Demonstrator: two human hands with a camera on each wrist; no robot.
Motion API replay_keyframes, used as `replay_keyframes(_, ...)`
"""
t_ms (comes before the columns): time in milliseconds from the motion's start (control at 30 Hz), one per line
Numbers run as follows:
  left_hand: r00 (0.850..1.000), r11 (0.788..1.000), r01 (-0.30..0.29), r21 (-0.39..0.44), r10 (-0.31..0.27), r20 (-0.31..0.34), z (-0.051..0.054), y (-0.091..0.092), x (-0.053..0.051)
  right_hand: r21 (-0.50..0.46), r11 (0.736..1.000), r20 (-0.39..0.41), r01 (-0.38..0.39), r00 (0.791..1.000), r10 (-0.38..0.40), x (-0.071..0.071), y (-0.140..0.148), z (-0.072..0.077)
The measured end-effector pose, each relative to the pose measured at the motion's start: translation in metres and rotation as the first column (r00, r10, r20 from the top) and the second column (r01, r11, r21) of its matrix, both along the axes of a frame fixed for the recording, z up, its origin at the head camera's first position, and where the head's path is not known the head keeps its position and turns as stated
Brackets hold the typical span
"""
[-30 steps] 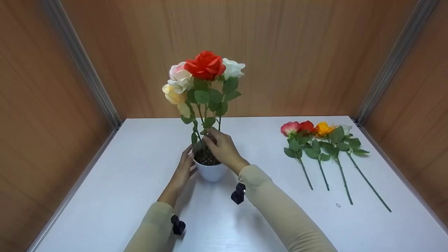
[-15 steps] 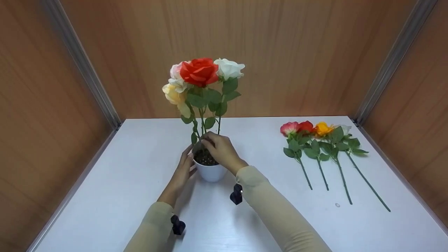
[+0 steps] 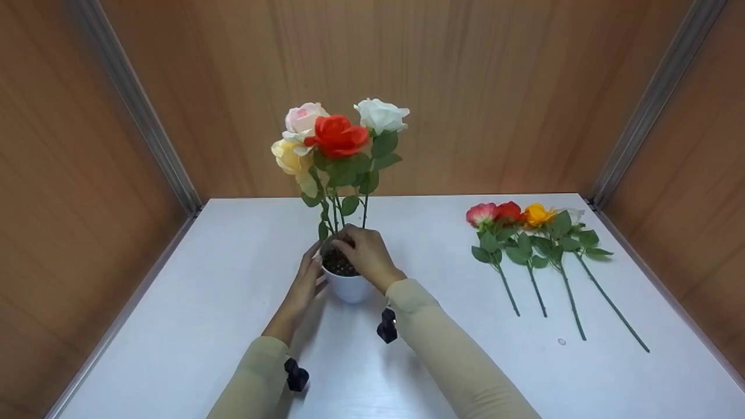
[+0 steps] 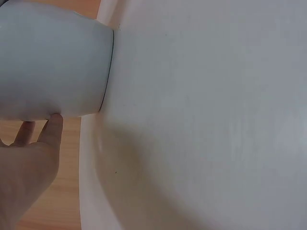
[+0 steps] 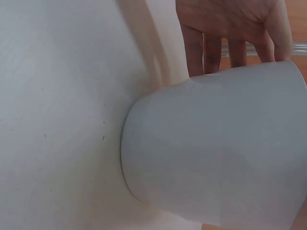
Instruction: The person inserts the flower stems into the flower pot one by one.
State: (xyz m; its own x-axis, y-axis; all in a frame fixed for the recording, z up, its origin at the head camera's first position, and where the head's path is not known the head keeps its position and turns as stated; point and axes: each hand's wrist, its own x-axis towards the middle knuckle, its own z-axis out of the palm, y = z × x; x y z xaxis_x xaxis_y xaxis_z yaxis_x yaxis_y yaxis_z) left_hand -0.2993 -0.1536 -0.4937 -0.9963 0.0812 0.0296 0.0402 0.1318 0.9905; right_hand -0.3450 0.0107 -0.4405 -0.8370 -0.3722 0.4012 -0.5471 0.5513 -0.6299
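A white flower pot (image 3: 348, 289) filled with dark soil stands upright on the table. My left hand (image 3: 301, 286) rests against its left side; in the right wrist view the fingers (image 5: 211, 55) of this hand reach fairly straight to the pot wall. Low over the soil, my right hand (image 3: 369, 256) pinches the stem of a red rose (image 3: 337, 137), whose lower end is hidden by the fingers. Around it in the pot stand a pink-white rose (image 3: 304, 119), a pale yellow rose (image 3: 288, 157) and a white rose (image 3: 382, 116).
On the right of the white table (image 3: 233, 279) lie several loose roses side by side: a pink one (image 3: 482, 214), a red one (image 3: 508, 212), an orange-yellow one (image 3: 538, 214) and a white one. Wood panels (image 3: 465, 87) enclose the back and sides.
The red rose has come down in front of the other blooms, and my right hand has moved lower toward the soil with its stem. My left hand has stayed at the pot.
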Motion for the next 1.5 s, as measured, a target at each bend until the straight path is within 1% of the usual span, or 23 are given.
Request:
replay_keyframes(100,1.0,1.0,0.0,-0.016,0.0,0.004,-0.0004,0.0001,0.0005,0.014,1.0,0.03,0.022,0.999,-0.023,0.0013,-0.0005,-0.0005)
replay_keyframes(200,1.0,1.0,0.002,-0.021,-0.002,0.004,-0.0009,0.0003,0.001,0.022,0.999,0.034,0.025,0.999,-0.026,0.0016,-0.001,-0.001)
replay_keyframes(300,1.0,1.0,0.001,-0.008,-0.001,-0.004,-0.0012,0.0,0.0017,0.04,0.999,-0.005,0.012,1.0,-0.012,0.001,-0.0019,-0.0013)
replay_keyframes(400,1.0,1.0,0.002,0.0,-0.002,-0.009,-0.0007,0.0002,0.0019,0.077,0.997,-0.06,0.004,0.998,0.0,0.0006,-0.0029,-0.0012)
replay_keyframes(500,1.0,1.0,0.0,0.001,0.0,0.001,-0.0001,0.001,0.0011,0.11,0.994,-0.112,0.006,0.994,0.006,0.0008,-0.0031,-0.0011)
replay_keyframes(600,1.0,1.0,-0.006,0.003,0.006,0.009,-0.0002,0.0013,-0.0003,0.123,0.992,-0.153,0.007,0.988,0.012,0.0009,-0.0028,-0.0011)
replay_keyframes(700,1.0,1.0,-0.013,0.006,0.013,0.012,-0.0001,0.0017,-0.0007,0.116,0.993,-0.137,0.005,0.99,0.011,0.0009,-0.0028,-0.0011)
replay_keyframes(833,1.0,1.0,-0.015,0.009,0.015,0.01,0.0001,0.002,-0.0006,0.123,0.992,-0.08,0.025,0.997,-0.015,0.001,-0.0037,-0.0011)
replay_keyframes(900,1.0,1.0,-0.01,0.007,0.01,0.005,-0.0002,0.0019,-0.0006,0.125,0.991,-0.063,0.036,0.998,-0.028,0.0012,-0.0042,-0.0014)
replay_keyframes(1200,1.0,1.0,0.001,0.019,-0.001,0.0,-0.0015,-0.0002,0.002,0.09,0.995,-0.039,0.035,0.999,-0.032,0.0027,-0.0037,-0.003)
replay_keyframes(1400,1.0,1.0,0.003,0.005,-0.003,-0.003,-0.0012,-0.0005,0.0022,0.078,0.996,-0.016,0.031,0.999,-0.03,0.0018,-0.0041,-0.0034)
replay_keyframes(1467,1.0,1.0,0.009,0.005,-0.009,0.001,0.0001,-0.0007,0.0024,0.065,0.998,-0.017,0.027,1.0,-0.025,0.0017,-0.0038,-0.0035)
replay_keyframes(1500,1.0,1.0,0.012,0.005,-0.012,0.009,0.0027,-0.0006,0.0033,0.061,0.998,-0.02,0.023,1.0,-0.022,0.0017,-0.0035,-0.0036)
